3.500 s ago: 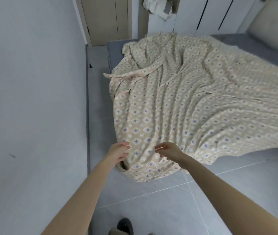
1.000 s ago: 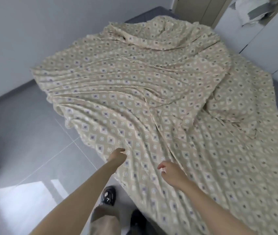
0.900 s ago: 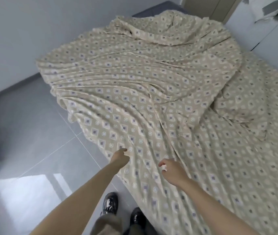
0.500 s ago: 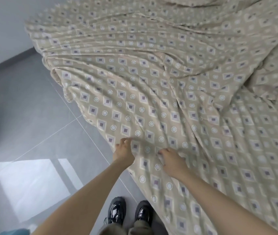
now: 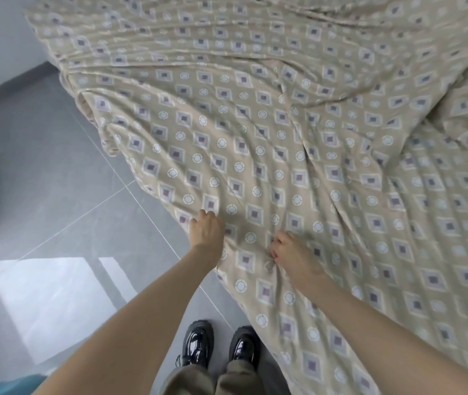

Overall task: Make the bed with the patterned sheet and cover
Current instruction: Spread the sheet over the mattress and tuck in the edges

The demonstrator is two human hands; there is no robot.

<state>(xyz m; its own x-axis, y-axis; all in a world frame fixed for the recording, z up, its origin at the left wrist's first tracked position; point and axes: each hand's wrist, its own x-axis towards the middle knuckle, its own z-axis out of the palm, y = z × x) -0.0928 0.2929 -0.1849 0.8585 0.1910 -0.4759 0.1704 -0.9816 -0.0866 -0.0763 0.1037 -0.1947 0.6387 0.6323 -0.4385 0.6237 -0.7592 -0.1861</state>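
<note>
Patterned sheet (image 5: 255, 138) is lying spread out ahead of both my grips, covering the bed so fully that I am seeing nothing of the mattress. Its hem is hanging off the near side, running slantwise under my left grip (image 5: 207, 232) and down past my right wrist toward my shoes (image 5: 195, 346). I am closing the left grip over that hem, fingers curling down into the cloth, and I am pinching a small gather of fabric tight in the right grip (image 5: 295, 258), just beside the left. What I am worrying about is the pull: with both grips holding so near each other, a tug would likely load one narrow strip and deepen the creases (image 5: 307, 143) fanning away beyond the right grip instead of flattening them. The pinch is taking in little cloth, so it could slip out under a hard pull. A folded layer (image 5: 461, 89) is lying far off to the right of the right grip; I cannot tell whether it is the cover or the same sheet, and dragging might bunch it further. The loose hem below my grips is hanging close to the floor (image 5: 56, 166), where I could tread on it. Both my bare arms are reaching forward and down, nearly straight, the left with the back of the hand up, the right turned with its knuckles toward the left.
</note>
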